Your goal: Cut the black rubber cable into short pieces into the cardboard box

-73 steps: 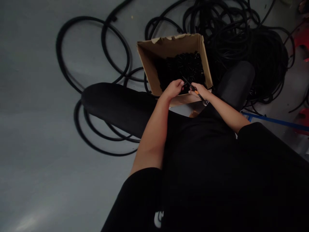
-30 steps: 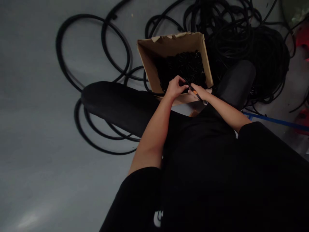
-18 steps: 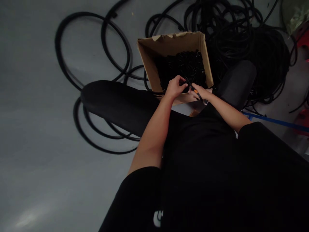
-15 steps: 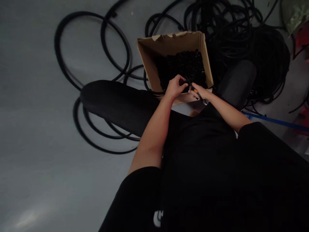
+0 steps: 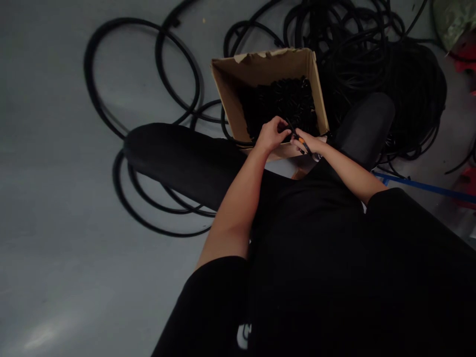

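Both hands meet just above the near edge of an open cardboard box (image 5: 230, 94) holding several short black pieces (image 5: 282, 101). My left hand (image 5: 270, 136) pinches the end of a thin black hose that runs from the floor. My right hand (image 5: 310, 145) grips a small cutting tool with an orange-and-black handle (image 5: 302, 142), its blades pointing at the left fingertips. What lies between the blades is too dark to make out.
I sit on a grey floor with my black-clad legs either side of the box. Loops of black hose (image 5: 145, 89) lie on the left, a dense tangle (image 5: 390, 64) behind and right. A blue bar (image 5: 427, 187) and red objects (image 5: 464, 54) are at the right.
My hands have stayed at the box's near edge, with the left fingers shifting slightly on the hose end. The view has drifted a little.
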The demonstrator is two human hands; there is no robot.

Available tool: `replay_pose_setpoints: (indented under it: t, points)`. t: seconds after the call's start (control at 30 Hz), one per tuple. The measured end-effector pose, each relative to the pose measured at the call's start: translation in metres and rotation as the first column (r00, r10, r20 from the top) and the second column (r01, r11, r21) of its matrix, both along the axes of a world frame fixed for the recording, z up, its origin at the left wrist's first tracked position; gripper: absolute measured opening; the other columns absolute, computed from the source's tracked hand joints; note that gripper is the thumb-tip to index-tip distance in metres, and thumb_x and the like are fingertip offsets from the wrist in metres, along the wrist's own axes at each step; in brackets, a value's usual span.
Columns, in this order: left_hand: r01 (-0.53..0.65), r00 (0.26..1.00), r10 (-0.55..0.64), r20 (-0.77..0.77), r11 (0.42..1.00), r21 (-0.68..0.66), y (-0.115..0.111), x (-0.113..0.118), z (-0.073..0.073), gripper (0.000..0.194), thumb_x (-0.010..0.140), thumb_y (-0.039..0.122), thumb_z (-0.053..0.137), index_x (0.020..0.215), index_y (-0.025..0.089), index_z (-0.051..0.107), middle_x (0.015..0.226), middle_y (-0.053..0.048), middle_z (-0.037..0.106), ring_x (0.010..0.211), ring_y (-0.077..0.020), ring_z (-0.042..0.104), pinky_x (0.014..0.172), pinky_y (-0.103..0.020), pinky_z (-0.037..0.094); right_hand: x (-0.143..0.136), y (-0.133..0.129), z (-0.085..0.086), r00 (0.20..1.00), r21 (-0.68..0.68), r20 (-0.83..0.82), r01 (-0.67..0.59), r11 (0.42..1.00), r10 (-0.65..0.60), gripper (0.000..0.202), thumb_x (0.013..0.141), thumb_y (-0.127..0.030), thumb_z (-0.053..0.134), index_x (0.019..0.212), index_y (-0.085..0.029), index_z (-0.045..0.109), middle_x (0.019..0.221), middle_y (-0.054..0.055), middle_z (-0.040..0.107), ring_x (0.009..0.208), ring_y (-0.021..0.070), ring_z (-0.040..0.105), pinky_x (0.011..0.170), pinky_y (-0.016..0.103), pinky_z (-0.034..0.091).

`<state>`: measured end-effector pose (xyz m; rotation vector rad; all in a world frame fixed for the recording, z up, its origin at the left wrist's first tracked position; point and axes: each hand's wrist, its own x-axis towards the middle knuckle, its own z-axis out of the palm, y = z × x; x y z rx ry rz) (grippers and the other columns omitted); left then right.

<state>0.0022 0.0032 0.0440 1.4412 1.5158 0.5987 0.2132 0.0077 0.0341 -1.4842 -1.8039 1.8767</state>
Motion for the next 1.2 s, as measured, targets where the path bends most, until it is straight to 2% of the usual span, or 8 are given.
replay_pose_setpoints:
  t: [0.17,0.27,0.43,0.53,0.7,0.9,1.03,1.2]
  points:
    - [-0.001,1.0,0.001,0.002,1.0,-0.007,0.0,0.0,0.0,0.019,0.094,0.022,0.08,0.112,0.026,0.074,0.112,-0.009,0.085,0.117,-0.032,0.078,0.112,-0.051,0.066,-0.003,-0.002,0.013,1.0,-0.002,0.005,-0.003,1.0,0.003,0.04,0.119,-0.041,0.082,0.101,-0.029,0.049,0.075,-0.009,0.054,0.067,0.0136,0.06,0.063,0.022,0.045]
    - [-0.016,1.0,0.016,-0.003,1.0,-0.014,0.001,-0.001,0.0,0.018,0.095,0.025,0.081,0.112,0.025,0.073,0.113,-0.01,0.086,0.115,-0.0318,0.078,0.113,-0.05,0.067,-0.002,-0.002,0.018,0.999,0.018,0.049,-0.009,1.0,0.008,0.039,0.116,-0.038,0.084,0.102,-0.029,0.049,0.078,-0.008,0.055,0.067,0.0141,0.059,0.063,0.024,0.045]
    - [-0.031,0.999,0.031,0.01,0.999,0.031,0.001,-0.002,0.005,0.026,0.101,0.039,0.085,0.119,0.026,0.073,0.114,-0.01,0.086,0.122,-0.0329,0.079,0.114,-0.047,0.067,-0.002,0.003,0.024,0.989,0.184,0.145,-0.013,0.983,-0.014,0.028,0.109,-0.027,0.08,0.099,-0.027,0.054,0.087,-0.003,0.062,0.082,0.018,0.062,0.076,0.028,0.05]
    - [-0.037,0.999,0.036,0.004,0.999,0.033,0.001,-0.004,0.001,0.03,0.101,0.041,0.09,0.122,0.027,0.074,0.117,-0.011,0.086,0.129,-0.0358,0.079,0.117,-0.049,0.066,-0.003,0.007,0.024,0.983,0.243,0.18,-0.013,0.97,-0.032,0.023,0.106,-0.027,0.078,0.096,-0.026,0.058,0.086,-0.001,0.064,0.086,0.0198,0.062,0.078,0.029,0.049]
    - [-0.025,0.999,0.025,-0.037,1.0,0.013,0.003,-0.008,-0.007,0.023,0.097,0.034,0.086,0.115,0.025,0.075,0.118,-0.012,0.086,0.124,-0.0357,0.078,0.114,-0.05,0.065,0.0,0.004,0.023,0.986,0.228,0.163,-0.008,0.974,-0.03,0.022,0.103,-0.031,0.078,0.096,-0.026,0.058,0.085,-0.001,0.064,0.084,0.0192,0.061,0.078,0.03,0.049]
    - [0.011,0.998,-0.01,-0.062,1.0,0.025,0.003,-0.006,0.005,0.021,0.103,0.044,0.081,0.109,0.025,0.074,0.107,-0.01,0.084,0.118,-0.0341,0.077,0.109,-0.045,0.063,0.001,0.005,0.02,0.993,0.221,0.108,0.026,0.975,-0.051,0.032,0.102,-0.043,0.081,0.094,-0.028,0.054,0.082,-0.002,0.061,0.082,0.02,0.06,0.078,0.03,0.05]
    - [0.02,0.995,-0.017,-0.099,0.999,0.028,0.003,-0.009,0.005,0.027,0.112,0.053,0.076,0.113,0.026,0.074,0.104,-0.01,0.082,0.114,-0.034,0.077,0.107,-0.045,0.062,-0.001,0.009,0.019,0.991,0.246,0.12,0.029,0.969,-0.06,0.036,0.102,-0.046,0.081,0.09,-0.029,0.052,0.079,-0.002,0.058,0.083,0.0208,0.058,0.077,0.031,0.048]
    - [0.051,0.989,-0.049,-0.141,0.999,0.011,0.004,-0.017,-0.004,0.032,0.116,0.056,0.072,0.124,0.025,0.076,0.107,-0.011,0.084,0.113,-0.034,0.079,0.107,-0.045,0.061,0.0,0.009,0.022,0.991,0.256,0.134,-0.009,0.967,-0.027,0.031,0.1,-0.037,0.08,0.089,-0.027,0.054,0.078,-0.003,0.055,0.082,0.0192,0.053,0.078,0.03,0.045]
